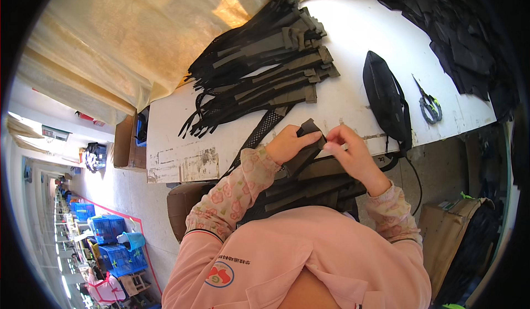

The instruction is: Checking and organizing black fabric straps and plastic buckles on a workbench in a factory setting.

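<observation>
My left hand [291, 142] is closed on the wide end of a black fabric strap [310, 126], thumb on top, near the table's front edge. My right hand [351, 152] pinches the same piece at its right edge, thumb and forefinger together; anything smaller between those fingertips cannot be made out. A black mesh strip [264, 128] runs from the table down past my left wrist. Just beyond my hands lies a pile of black straps [270, 52], their wide ends to the right and thin tails to the left. More black straps [309, 190] lie in front of my body, below the table's edge.
On the white table [353, 27] to the right lie a black pouch [385, 94] with a strap and a pair of scissors [429, 107]. Black fabric [464, 44] is heaped at the far right. A beige curtain [143, 27] hangs at the left. A cardboard box [450, 237] stands lower right.
</observation>
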